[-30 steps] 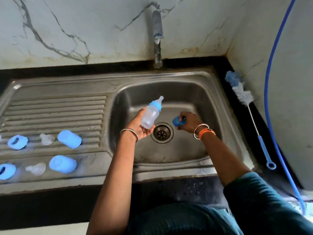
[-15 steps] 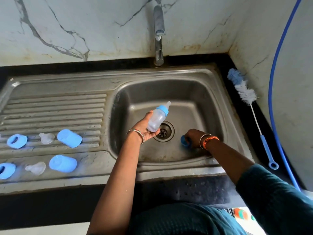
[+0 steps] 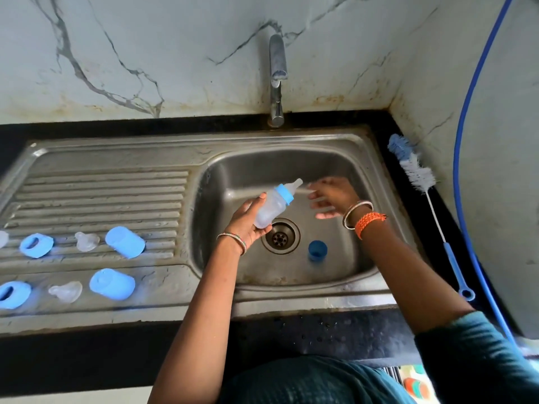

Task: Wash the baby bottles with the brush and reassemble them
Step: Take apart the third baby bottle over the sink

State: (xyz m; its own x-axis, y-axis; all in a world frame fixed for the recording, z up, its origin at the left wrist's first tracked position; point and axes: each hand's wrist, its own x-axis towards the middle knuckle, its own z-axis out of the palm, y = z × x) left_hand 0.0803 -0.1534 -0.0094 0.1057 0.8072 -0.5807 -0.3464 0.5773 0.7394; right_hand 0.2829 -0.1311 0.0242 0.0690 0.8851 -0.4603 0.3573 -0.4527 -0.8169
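My left hand (image 3: 247,222) grips a clear baby bottle (image 3: 272,208) with a blue collar and clear teat, tilted over the sink basin (image 3: 364,258). To the right of the teat, my right hand (image 3: 332,199) is blurred, fingers spread, holding nothing. A blue cap (image 3: 317,250) stands on the basin floor right of the drain (image 3: 280,236). On the draining board lie two blue caps (image 3: 124,242) (image 3: 112,284), two clear teats (image 3: 87,241) (image 3: 66,291) and two blue collars (image 3: 36,245) (image 3: 13,294). The bottle brush (image 3: 420,182) lies on the black counter at the right.
The tap (image 3: 276,80) stands behind the basin, with no water running. A blue hose (image 3: 463,158) hangs along the right wall. The black counter edge (image 3: 87,360) runs along the front. Marble walls close off the back and right.
My right hand set the blue cap down on the basin floor, let go and rose toward the bottle's teat. My left hand kept hold of the bottle.
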